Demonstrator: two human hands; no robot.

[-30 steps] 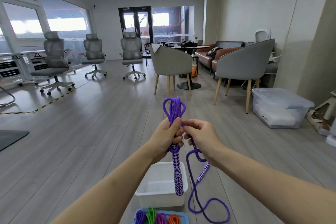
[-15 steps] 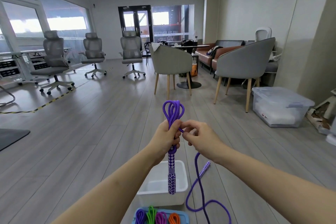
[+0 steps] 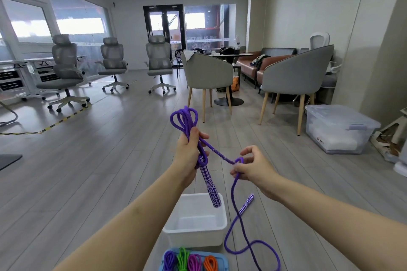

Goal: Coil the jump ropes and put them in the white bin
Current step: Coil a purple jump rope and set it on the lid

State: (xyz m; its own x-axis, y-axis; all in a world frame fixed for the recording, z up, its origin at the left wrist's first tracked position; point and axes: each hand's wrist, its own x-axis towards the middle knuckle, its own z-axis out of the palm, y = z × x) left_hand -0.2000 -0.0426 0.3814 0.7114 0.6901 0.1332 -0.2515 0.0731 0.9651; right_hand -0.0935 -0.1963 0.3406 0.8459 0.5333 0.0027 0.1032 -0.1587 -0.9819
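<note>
Nearby: blue tray [image 3: 222,256] with coiled ropes at bottom edge, clear lidded box [image 3: 339,130] right | purple jump rope [image 3: 187,120]: looped bundle clamped in left hand [image 3: 189,149] above white bin [image 3: 196,234] | right hand [image 3: 253,167] fingers pinch the trailing strand; tail on floor.

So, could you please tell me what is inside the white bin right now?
The white bin shows only its bare bottom; no rope lies in it. The purple handle held by the left hand covers part of its far rim.

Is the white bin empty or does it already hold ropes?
Empty: the white bin shows only its bare floor; the purple rope's handle hangs over it.
</note>
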